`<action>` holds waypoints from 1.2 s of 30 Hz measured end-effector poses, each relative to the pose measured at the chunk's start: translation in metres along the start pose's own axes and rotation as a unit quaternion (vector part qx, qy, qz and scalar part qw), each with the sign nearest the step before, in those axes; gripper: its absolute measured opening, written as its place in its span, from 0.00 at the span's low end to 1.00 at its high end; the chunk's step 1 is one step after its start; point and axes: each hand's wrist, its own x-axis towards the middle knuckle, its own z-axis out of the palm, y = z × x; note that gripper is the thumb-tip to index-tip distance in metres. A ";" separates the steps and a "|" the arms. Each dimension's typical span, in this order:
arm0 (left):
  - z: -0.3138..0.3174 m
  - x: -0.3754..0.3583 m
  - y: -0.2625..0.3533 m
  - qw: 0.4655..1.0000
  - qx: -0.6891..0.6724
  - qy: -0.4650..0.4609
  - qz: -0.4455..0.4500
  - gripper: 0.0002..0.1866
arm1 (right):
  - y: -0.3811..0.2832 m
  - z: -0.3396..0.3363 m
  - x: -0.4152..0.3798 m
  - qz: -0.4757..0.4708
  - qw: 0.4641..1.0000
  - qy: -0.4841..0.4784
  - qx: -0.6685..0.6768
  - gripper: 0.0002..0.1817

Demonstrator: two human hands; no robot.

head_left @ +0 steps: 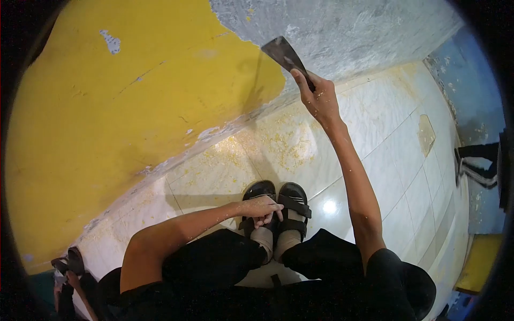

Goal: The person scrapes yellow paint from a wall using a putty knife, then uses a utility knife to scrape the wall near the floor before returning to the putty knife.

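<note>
My right hand is wrapped round the handle of a dark, wide-bladed scraper. The blade lies at the border between the yellow paint and the bare grey wall; whether its edge touches the wall I cannot tell. My left hand hangs over my black sandals with nothing in it, some fingers stretched out and others bent. Yellow paint flakes are scattered on the tiled floor near the foot of the wall.
At the lower left, part of another person shows, with a dark sandal. Another person's legs are at the right edge, beside a worn blue wall. A yellowish flat piece lies on the pale tiles.
</note>
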 end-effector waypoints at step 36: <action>0.002 0.003 0.000 0.999 0.009 0.020 -0.030 0.28 | 0.024 -0.003 -0.003 0.010 1.000 0.007 -0.017 0.19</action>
